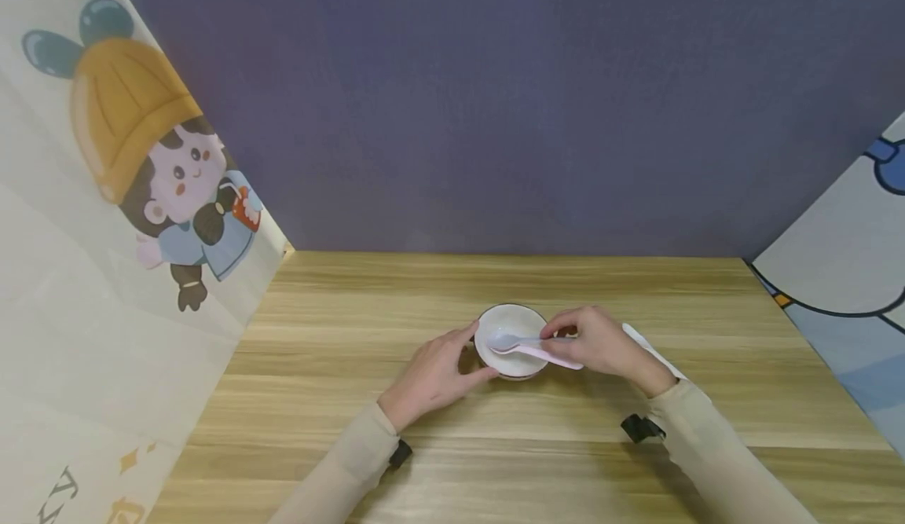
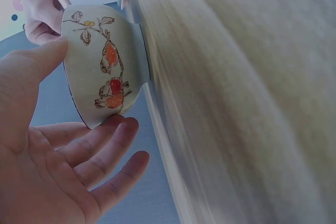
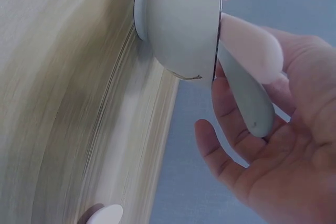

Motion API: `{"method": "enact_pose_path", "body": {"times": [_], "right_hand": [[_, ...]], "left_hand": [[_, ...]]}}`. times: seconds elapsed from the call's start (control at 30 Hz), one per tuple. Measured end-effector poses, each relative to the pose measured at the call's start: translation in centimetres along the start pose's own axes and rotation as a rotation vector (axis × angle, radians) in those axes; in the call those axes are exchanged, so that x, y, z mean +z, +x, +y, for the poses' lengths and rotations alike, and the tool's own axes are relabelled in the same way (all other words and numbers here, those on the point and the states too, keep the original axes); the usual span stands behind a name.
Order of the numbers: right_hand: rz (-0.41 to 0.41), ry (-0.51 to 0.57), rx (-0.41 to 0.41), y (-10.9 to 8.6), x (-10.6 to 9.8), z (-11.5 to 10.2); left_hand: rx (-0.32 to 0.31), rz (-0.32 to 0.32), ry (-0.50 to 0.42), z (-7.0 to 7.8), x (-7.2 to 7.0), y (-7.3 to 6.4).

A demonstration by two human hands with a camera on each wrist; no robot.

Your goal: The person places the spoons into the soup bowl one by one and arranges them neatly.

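A small white bowl [image 1: 507,316] with a dark rim stands on the wooden table, an orange-and-red fruit branch painted on its outside in the left wrist view. My left hand [image 1: 441,368] grips its left side, thumb at the near rim and fingers at the far side. Two spoons lean in the bowl, handles over the right rim: a pink spoon [image 1: 562,361] and a pale grey spoon [image 3: 248,95]. With thumb and fingertips, my right hand [image 1: 597,341] pinches the grey spoon's handle; the pink handle lies just beside it on the near side.
On the table [image 1: 509,461], a slim white utensil [image 1: 646,343] lies to the right, partly hidden behind my right wrist. A dark blue-grey panel [image 1: 495,108] rises at the table's far edge, and printed walls [image 1: 78,351] flank both sides.
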State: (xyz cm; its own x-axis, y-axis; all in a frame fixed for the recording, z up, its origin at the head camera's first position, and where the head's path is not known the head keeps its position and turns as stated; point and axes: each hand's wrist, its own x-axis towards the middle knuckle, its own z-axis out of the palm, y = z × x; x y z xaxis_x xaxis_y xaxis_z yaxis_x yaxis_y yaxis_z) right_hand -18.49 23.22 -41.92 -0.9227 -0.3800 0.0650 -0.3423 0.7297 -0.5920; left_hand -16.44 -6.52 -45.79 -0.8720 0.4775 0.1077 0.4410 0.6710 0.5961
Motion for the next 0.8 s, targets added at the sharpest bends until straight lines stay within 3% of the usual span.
{"method": "enact_pose_path", "body": {"times": [0.53, 0.8], "right_hand": [[-0.009, -0.021, 0.004, 0.36, 0.23, -0.03], [-0.029, 0.02, 0.011, 0.38, 0.15, -0.2]], "left_hand": [[0.004, 0.002, -0.012, 0.07, 0.04, 0.0], [0.008, 0.004, -0.012, -0.03, 0.1, 0.06]]}}
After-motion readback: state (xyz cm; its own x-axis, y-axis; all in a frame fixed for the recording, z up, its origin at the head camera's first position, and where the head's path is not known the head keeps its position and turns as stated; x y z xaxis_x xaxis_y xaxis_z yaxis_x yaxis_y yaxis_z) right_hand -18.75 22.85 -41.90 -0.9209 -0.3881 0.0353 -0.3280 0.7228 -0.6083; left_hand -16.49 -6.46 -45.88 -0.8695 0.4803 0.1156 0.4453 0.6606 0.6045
